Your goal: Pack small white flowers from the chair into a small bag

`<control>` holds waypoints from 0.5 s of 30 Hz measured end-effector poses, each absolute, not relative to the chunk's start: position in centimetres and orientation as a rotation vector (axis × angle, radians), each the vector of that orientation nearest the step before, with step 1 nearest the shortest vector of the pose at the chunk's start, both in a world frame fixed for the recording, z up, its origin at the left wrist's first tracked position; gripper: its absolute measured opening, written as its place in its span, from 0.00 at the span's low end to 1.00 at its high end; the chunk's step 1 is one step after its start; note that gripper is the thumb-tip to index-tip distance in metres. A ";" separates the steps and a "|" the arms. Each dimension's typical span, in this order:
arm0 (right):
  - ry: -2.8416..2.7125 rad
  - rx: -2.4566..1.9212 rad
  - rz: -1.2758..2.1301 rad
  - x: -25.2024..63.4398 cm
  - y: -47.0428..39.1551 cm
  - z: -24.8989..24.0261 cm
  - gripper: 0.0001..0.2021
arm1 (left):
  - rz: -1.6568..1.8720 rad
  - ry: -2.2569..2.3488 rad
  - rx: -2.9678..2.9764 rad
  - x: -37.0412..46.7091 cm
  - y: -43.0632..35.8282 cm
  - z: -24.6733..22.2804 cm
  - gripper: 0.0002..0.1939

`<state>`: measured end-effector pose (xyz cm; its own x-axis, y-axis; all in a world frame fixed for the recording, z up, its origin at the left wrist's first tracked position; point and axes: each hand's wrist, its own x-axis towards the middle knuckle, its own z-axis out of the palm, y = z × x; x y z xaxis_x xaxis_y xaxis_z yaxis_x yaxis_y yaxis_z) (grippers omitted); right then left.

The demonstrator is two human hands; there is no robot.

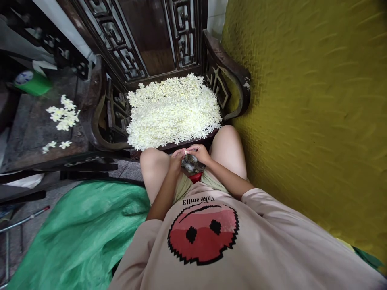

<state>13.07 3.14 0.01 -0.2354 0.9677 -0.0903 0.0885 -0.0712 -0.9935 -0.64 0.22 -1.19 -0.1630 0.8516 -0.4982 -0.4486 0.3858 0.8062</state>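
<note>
My left hand (177, 158) and my right hand (198, 153) meet between my knees, fingertips pinched together around a small white thing (186, 152), too small to make out clearly. Just below them, between my thighs, is something dark and shiny (192, 162), partly covered by my hands. Beyond my knees, a thick heap of white flowers (173, 112) covers the seat of a carved dark wooden chair (242, 86).
At the left, a dark wooden table (30, 125) bears loose white flowers (64, 114) and a green tape roll (33, 82). Green sheeting (90, 225) lies at the lower left. A yellow textured surface (308, 112) rises close on the right.
</note>
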 end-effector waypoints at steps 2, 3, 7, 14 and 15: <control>-1.440 -1.211 1.366 13.1 3.1 0.3 0.10 | 1.191 1.279 0.406 -0.6 0.3 -1.3 0.19; -1.447 -1.217 1.355 13.1 3.1 0.5 0.09 | 1.182 1.282 0.398 -0.6 0.4 -1.3 0.19; -1.469 -1.218 1.357 13.0 3.0 0.8 0.08 | 1.145 1.285 0.383 -0.7 0.5 -1.0 0.16; -1.491 -1.220 1.337 12.9 3.0 0.6 0.07 | 1.179 1.245 0.301 -0.5 0.5 -0.8 0.17; -1.486 -1.224 1.344 12.9 3.1 0.6 0.08 | 1.186 1.250 0.301 -0.5 0.5 -0.9 0.16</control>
